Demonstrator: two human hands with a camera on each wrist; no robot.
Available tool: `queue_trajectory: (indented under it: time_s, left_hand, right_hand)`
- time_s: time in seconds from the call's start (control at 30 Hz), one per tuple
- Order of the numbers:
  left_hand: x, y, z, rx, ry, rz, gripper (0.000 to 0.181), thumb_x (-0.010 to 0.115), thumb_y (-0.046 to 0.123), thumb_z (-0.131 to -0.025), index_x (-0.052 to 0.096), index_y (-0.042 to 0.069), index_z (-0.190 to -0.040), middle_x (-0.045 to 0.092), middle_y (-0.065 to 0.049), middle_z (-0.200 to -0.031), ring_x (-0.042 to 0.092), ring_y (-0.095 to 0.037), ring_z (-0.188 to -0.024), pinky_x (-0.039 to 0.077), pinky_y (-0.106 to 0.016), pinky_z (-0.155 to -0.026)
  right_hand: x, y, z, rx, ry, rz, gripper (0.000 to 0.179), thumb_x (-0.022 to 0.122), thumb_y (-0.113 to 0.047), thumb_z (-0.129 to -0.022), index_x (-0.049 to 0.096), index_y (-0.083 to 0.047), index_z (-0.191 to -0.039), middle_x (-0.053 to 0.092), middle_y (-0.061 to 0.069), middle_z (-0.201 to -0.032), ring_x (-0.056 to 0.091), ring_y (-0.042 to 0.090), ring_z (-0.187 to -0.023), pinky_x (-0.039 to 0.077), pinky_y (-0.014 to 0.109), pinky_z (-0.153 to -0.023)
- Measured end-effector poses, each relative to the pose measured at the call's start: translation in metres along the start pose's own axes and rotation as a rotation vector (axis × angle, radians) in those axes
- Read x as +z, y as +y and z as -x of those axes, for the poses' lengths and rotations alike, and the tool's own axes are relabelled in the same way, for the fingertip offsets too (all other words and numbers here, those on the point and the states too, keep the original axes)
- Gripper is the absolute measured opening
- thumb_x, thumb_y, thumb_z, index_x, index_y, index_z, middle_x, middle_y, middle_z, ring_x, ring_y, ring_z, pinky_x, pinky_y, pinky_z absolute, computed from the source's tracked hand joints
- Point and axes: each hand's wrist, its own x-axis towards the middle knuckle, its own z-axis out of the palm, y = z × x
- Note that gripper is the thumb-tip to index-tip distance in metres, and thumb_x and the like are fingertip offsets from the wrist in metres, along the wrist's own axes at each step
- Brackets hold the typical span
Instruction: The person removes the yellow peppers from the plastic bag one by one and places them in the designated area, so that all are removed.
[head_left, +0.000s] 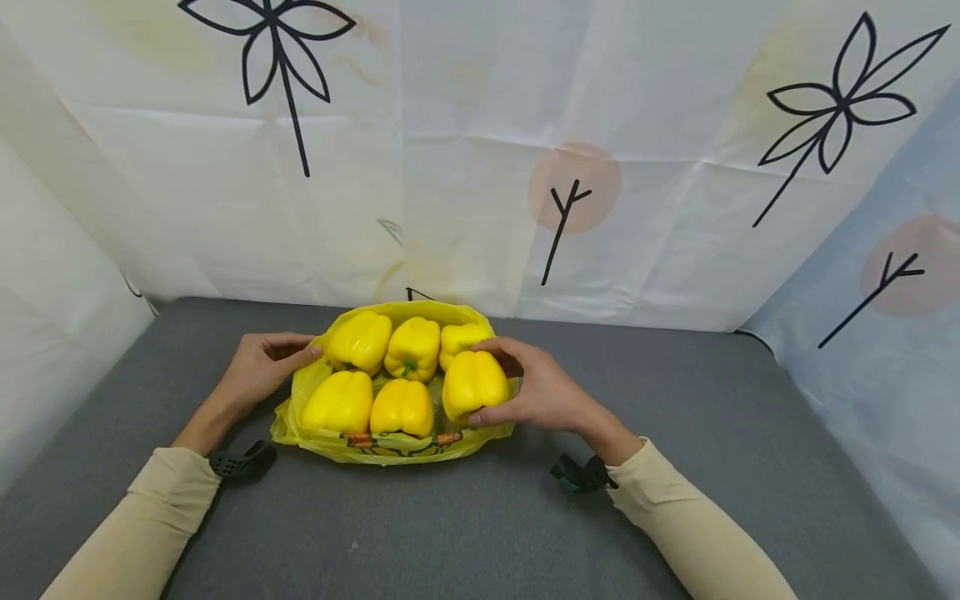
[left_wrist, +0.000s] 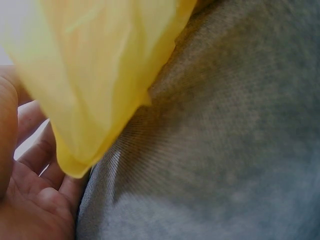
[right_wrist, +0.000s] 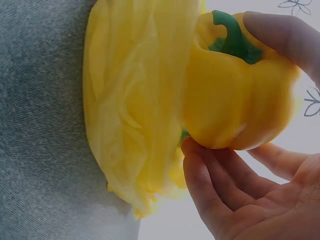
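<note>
A thin yellow plastic bag point(head_left: 300, 392) lies spread open on the table, with several yellow bell peppers point(head_left: 339, 402) in it. My right hand point(head_left: 543, 390) grips another yellow bell pepper point(head_left: 476, 383) at the bag's right side. In the right wrist view, this pepper point(right_wrist: 240, 95) shows its green stem and sits between my thumb and fingertips, beside the bag wall point(right_wrist: 135, 90). My left hand point(head_left: 258, 371) holds the bag's left rim between thumb and fingers. In the left wrist view, part of the bag point(left_wrist: 100, 90) covers some fingers of that hand point(left_wrist: 40, 200).
A grey cloth-covered table point(head_left: 420, 533) reaches around the bag on all sides. Behind it hangs a pale curtain point(head_left: 465, 208) with printed leaves. Dark bands point(head_left: 243, 461) circle both wrists, below beige sleeves point(head_left: 135, 517).
</note>
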Motion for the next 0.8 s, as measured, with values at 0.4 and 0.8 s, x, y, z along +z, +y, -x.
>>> queue_trajectory:
  time_s: [0.4,0.8]
  left_hand:
    - [-0.001,0.0,0.0,-0.012,-0.005,-0.01,0.044,0.069,0.031,-0.1,0.069,-0.003,-0.128,0.069,-0.021,-0.121,0.063,0.005,-0.095,0.053,-0.016,-0.078]
    - [-0.001,-0.001,0.0,-0.004,-0.004,-0.014,0.043,0.068,0.03,-0.1,0.069,-0.003,-0.127,0.069,-0.022,-0.121,0.062,0.005,-0.095,0.053,-0.016,-0.079]
  right_hand:
    - [-0.012,-0.003,0.004,-0.008,0.031,-0.062,0.077,0.091,-0.022,-0.077,0.053,-0.011,-0.143,0.06,0.005,-0.132,0.059,0.023,-0.117,0.047,0.049,-0.101]
    - [-0.029,-0.002,0.006,0.001,0.074,-0.176,0.075,0.089,-0.016,-0.08,0.051,-0.013,-0.144,0.056,0.005,-0.137,0.059,0.024,-0.12,0.046,0.049,-0.105]
